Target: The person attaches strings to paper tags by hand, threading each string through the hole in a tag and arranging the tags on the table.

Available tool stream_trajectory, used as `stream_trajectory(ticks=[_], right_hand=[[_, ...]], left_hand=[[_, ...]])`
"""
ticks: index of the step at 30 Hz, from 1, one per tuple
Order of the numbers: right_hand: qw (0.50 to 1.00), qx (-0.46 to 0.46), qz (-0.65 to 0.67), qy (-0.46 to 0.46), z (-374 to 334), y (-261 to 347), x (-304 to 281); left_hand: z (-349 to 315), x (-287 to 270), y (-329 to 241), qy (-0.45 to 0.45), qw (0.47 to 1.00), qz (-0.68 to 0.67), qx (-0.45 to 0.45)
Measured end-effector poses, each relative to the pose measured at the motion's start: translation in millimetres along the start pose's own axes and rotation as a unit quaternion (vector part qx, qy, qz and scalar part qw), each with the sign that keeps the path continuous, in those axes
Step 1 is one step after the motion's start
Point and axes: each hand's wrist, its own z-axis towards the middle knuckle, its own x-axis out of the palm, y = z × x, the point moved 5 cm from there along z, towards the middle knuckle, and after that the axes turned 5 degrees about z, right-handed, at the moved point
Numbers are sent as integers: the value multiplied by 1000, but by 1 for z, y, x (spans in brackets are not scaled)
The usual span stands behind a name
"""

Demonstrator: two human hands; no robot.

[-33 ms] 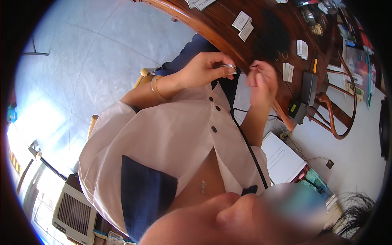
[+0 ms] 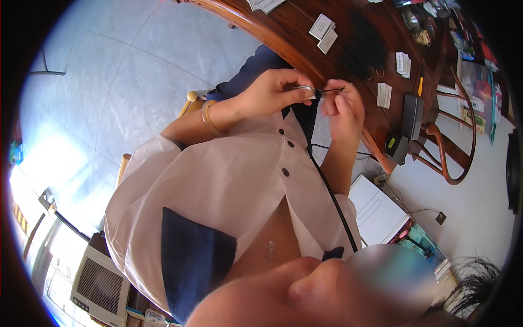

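Observation:
Between thumb and fingers, my left hand [image 2: 272, 91] pinches a small white tag [image 2: 308, 94], held just off the table's edge. A thin black cord [image 2: 330, 91] runs from the tag across to the fingers of my right hand [image 2: 345, 109]. That hand is closed, thumb and fingers together, with the dark end of the cord showing beyond them. The exact grip of its fingertips is partly hidden. A loose heap of black cords [image 2: 366, 49] lies on the wooden table [image 2: 294, 41] beyond my hands.
White printed tags [image 2: 321, 26] lie in small groups on the table, with more tags [image 2: 384, 95] near the right side. A dark box [image 2: 412, 117] and a yellow pen-like stick [image 2: 420, 87] sit by the right edge. A wooden chair [image 2: 457, 158] stands beyond; a black cable [image 2: 332, 196] crosses my shirt.
My right hand has shifted slightly left, closer to my left hand, and its fingers have changed position. More of the black cord shows. My left hand stays nearly still with the tag.

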Motion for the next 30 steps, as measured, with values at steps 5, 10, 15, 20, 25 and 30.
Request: stream_trajectory(ticks=[5, 10, 15, 20, 25, 30], right_hand=[[998, 35, -42, -19, -2, -11, 8], [882, -242, -405, 13, -8, 17, 29], [916, -192, -350, -41, -7, 15, 20], [971, -107, -203, -64, -2, 11, 4], [997, 11, -71, -3, 1, -1, 1], [985, 20, -166, 45, 1, -10, 2]], left_hand=[[-1, 0, -6, 3, 998, 54, 43], [-2, 1, -6, -19, 998, 68, 2], [-4, 3, -3, -32, 999, 15, -17], [-1, 5, -3, 3, 1000, 2, 0], [-2, 5, 1, 13, 1000, -4, 1], [-1, 7, -8, 59, 996, 32, 63]])
